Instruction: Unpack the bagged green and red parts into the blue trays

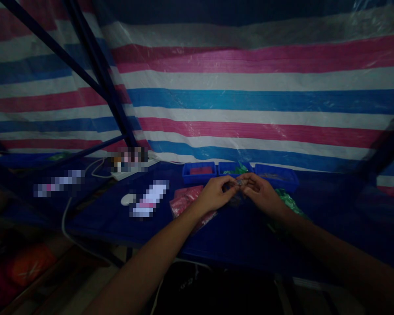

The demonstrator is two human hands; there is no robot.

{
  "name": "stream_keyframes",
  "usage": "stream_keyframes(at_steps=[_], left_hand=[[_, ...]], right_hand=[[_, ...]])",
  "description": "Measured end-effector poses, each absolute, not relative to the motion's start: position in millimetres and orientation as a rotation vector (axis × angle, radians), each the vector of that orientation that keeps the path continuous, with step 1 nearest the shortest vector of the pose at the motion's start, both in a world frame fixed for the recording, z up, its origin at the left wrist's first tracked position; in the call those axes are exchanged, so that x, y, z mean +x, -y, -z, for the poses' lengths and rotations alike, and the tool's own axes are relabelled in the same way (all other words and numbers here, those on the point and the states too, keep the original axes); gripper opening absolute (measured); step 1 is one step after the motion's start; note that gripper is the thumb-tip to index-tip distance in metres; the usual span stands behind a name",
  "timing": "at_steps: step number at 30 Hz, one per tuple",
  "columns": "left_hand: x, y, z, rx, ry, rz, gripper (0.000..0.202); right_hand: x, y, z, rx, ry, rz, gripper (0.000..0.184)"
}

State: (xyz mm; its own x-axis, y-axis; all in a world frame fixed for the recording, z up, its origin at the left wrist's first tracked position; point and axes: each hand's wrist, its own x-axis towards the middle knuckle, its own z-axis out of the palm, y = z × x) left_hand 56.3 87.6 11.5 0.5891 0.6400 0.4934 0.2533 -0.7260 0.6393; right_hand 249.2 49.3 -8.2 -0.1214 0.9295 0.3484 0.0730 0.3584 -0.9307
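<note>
My left hand (216,193) and my right hand (262,193) meet above the blue table. Their fingertips pinch a small, clear, shiny piece (239,183) that looks like thin plastic; its exact kind is too dim to tell. Pink plastic packets (185,200) lie in a loose pile beside and partly under my left wrist. By my right wrist are green shiny packets (288,201), partly covered by my forearm. Just beyond my hands stand blue bins: one with pink contents (200,171), one with green contents (239,169), and one with clear or greyish contents (276,176).
A blurred-out phone-like rectangle (150,199) and a white round object (128,200) lie to the left. Behind them is a white power strip (136,168) with cables. Blue metal posts (108,94) and a striped plastic sheet (249,100) close off the back. Another person's orange clothing (31,264) shows lower left.
</note>
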Motion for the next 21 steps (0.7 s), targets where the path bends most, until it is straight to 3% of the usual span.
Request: stream_keyframes(at_steps=[5, 11, 21], left_hand=[[54.3, -90.0, -11.6, 2.293, -0.744, -1.002, 0.013], [53.6, -91.9, -10.9, 2.347, -0.778, -1.055, 0.009], [54.3, -93.1, -9.9, 2.402, -0.693, -0.992, 0.018]], right_hand=[[248.2, -47.0, 7.8, -0.942, 1.507, -0.898, 0.042], [251.9, -50.0, 9.2, -0.958, 1.541, -0.861, 0.018], [252.8, -48.4, 5.9, -1.028, 1.59, -0.818, 0.01]])
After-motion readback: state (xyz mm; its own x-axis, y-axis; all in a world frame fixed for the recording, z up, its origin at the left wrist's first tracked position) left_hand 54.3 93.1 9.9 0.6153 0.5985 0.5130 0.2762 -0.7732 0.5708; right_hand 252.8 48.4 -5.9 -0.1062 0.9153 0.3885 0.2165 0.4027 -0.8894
